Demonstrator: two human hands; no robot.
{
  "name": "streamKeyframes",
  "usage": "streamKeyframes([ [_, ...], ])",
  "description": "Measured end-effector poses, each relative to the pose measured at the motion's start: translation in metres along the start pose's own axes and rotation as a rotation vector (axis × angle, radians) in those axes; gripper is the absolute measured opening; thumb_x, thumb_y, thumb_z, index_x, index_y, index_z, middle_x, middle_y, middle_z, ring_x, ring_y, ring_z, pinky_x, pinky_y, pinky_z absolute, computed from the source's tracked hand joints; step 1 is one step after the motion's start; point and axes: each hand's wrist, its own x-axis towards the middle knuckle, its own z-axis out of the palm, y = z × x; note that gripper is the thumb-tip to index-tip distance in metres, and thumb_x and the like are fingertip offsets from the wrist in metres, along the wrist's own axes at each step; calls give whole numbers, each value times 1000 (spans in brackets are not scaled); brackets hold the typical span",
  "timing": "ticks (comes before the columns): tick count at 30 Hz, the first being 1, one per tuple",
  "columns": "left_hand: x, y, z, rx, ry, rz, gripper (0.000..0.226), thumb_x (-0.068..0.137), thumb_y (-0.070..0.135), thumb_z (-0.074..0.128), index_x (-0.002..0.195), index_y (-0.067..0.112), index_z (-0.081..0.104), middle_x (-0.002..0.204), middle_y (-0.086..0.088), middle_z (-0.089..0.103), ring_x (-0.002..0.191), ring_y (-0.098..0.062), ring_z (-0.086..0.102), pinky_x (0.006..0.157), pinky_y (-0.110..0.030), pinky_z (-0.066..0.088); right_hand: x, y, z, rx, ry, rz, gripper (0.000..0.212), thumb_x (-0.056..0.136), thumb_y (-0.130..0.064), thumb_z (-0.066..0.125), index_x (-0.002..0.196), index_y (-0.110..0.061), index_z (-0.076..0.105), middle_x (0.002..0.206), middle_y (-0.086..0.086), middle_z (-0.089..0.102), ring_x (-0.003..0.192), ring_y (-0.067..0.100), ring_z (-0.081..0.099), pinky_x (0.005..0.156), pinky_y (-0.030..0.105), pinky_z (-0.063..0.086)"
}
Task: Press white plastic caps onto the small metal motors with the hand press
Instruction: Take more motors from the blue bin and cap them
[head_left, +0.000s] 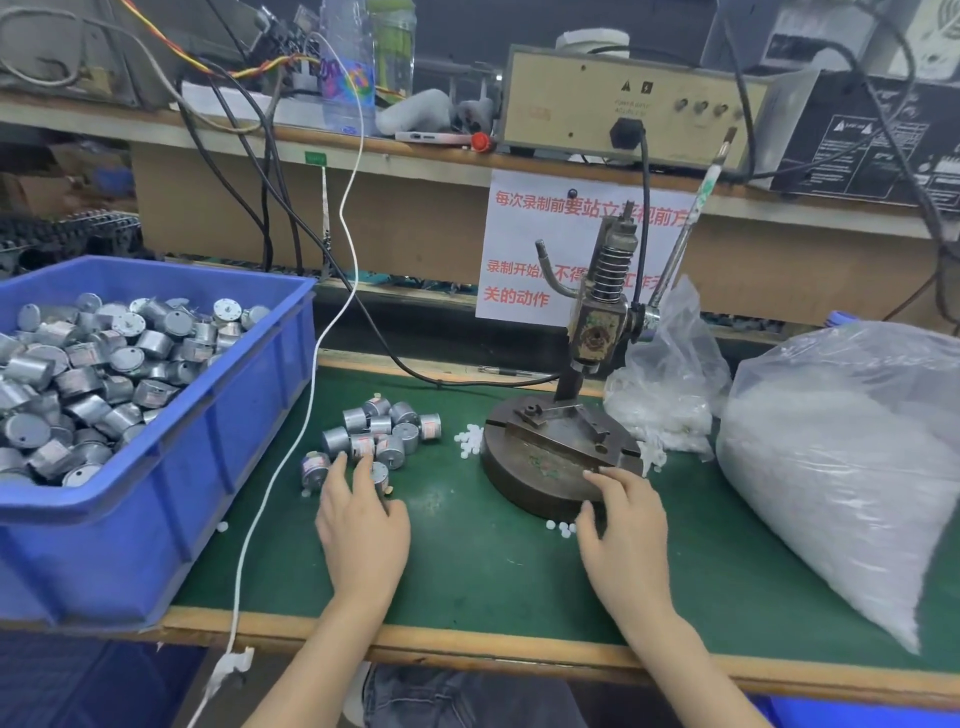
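Seemingly early: press (597, 332) fixture bare, no capped motor seen. Left hand (361, 525), fingers straight, touches loose motors (384, 431); right hand (626, 525) rests slack-fingered on press base (540, 467), gripping nothing.

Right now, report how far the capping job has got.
Done: no finished motor can be picked out. In hand: the left hand touches the loose motors; the right hand rests on the press base, its fixture empty. Left: the loose pile and a full blue bin.
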Motion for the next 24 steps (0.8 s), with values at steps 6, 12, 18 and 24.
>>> streamKeyframes([
  [6, 2, -3, 3, 11, -6, 15, 44, 87, 9, 53, 130, 9, 47, 133, -8, 45, 123, -27, 43, 103, -38, 27, 3, -45, 33, 115, -148, -214, 27, 78, 3, 62, 104, -1, 66, 106, 12, 61, 101, 28, 57, 93, 21, 34],
  [12, 2, -4, 2, -131, 35, 50, 21, 85, 2, 57, 106, 6, 57, 113, -10, 56, 103, -31, 54, 90, -39, 35, -1, -45, 57, -57, -387, -246, 38, 95, -20, 41, 132, -13, 50, 132, -1, 48, 122, 16, 42, 103, 25, 30],
  [18, 3, -5, 2, -175, 43, 102, 21, 77, -7, 62, 83, 8, 51, 94, -8, 45, 91, -30, 46, 80, -29, 31, -3, -44, 57, -55, -371, -233, 33, 97, -15, 41, 123, -9, 60, 123, 2, 57, 114, 20, 48, 98, 25, 33],
  [24, 3, -5, 3, -197, 53, 62, 31, 77, -1, 68, 100, 4, 48, 103, -18, 48, 95, -30, 40, 79, -24, 24, -5, -48, 49, -54, -325, -190, 22, 87, -5, 54, 102, -2, 69, 100, 11, 65, 94, 32, 58, 85, 36, 46],
])
